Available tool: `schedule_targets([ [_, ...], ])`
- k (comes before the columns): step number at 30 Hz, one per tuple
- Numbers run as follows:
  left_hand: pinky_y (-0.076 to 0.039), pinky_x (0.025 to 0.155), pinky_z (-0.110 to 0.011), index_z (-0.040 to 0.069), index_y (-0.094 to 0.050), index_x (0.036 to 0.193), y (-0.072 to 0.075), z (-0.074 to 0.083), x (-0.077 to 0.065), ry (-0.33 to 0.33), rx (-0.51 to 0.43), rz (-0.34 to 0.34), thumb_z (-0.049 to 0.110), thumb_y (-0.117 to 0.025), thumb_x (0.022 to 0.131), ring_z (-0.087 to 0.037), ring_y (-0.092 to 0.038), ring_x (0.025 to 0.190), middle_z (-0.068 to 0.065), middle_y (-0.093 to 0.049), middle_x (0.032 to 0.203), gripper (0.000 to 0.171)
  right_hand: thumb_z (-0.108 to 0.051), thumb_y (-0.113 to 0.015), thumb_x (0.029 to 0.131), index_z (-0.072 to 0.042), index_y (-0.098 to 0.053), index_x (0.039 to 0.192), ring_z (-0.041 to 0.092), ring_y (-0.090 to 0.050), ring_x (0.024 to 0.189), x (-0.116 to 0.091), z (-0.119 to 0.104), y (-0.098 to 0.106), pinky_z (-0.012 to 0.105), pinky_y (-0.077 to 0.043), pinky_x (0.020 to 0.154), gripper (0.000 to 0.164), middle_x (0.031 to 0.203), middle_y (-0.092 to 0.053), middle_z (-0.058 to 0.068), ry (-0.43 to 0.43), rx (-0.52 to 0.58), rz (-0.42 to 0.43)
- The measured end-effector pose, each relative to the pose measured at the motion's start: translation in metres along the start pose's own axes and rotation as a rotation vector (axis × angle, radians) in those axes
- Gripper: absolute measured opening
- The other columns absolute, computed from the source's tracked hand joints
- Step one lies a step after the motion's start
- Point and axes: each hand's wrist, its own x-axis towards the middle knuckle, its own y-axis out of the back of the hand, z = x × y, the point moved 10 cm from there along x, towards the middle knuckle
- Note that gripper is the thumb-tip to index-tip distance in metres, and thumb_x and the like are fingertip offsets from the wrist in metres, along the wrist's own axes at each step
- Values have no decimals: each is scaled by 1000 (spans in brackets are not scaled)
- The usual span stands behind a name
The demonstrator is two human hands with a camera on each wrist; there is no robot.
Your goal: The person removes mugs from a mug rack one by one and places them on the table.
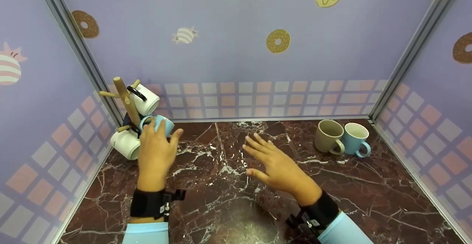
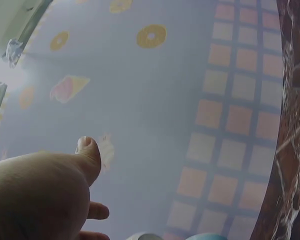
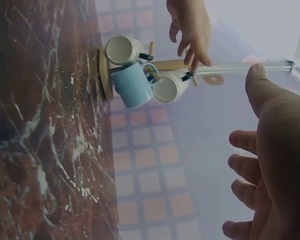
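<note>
A wooden mug tree [image 1: 128,104] stands at the back left, with two white mugs [image 1: 125,144] and a light blue mug [image 1: 167,125] hanging from its pegs. In the head view my left hand [image 1: 158,152] partly covers the blue mug. The right wrist view shows that left hand [image 3: 191,30] apart from the mugs, its fingers loose and holding nothing. My right hand [image 1: 274,163] hovers over the middle of the table, fingers spread, touching nothing. Black handles show on the white mugs.
A brown mug [image 1: 326,137] and a second blue mug [image 1: 354,140] stand upright side by side at the back right of the dark marbled table [image 1: 228,207]. Patterned purple walls [image 1: 236,63] enclose the table at the back and both sides.
</note>
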Motion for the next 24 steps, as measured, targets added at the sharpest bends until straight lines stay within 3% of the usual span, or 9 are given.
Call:
schedule_targets([
  [5, -39, 125, -85, 3, -28, 178, 13, -26, 3, 106, -15, 26, 73, -45, 114, -60, -26, 169, -33, -27, 183, 97, -71, -51, 112, -20, -41, 176, 29, -19, 178, 1, -2, -7, 63, -23, 141, 83, 189, -21, -3, -4, 5, -18],
  [10, -36, 131, -78, -1, -19, 179, 25, -49, 6, 189, -71, 75, 67, -51, 115, -60, -31, 166, -37, -30, 180, 98, -71, -51, 112, -20, -41, 177, 30, -18, 178, 1, -6, -13, 66, -23, 140, 83, 189, -20, -3, 19, 7, -33],
  [15, -36, 131, -79, -1, -20, 179, 34, -66, 18, 251, -104, 25, 80, -35, 112, -65, -36, 161, -40, -30, 179, 107, -75, -48, 111, -23, -39, 178, 29, -15, 179, 0, -7, -21, 65, -21, 141, 85, 190, -17, -6, 7, 10, -74],
  [18, -37, 128, -82, 2, -21, 179, 48, -74, 28, 296, -101, -11, 85, -25, 110, -67, -35, 161, -39, -28, 180, 109, -76, -47, 110, -24, -38, 178, 28, -15, 179, -1, -8, -25, 65, -20, 142, 86, 190, -16, -6, 8, 10, -90],
  [24, -41, 126, -79, 7, -22, 180, 86, -83, 56, 356, -79, 9, 87, -18, 109, -64, -35, 163, -36, -28, 182, 107, -76, -47, 110, -23, -37, 179, 30, -14, 179, 2, -13, -31, 67, -20, 142, 87, 191, -14, -5, 32, 29, -106],
])
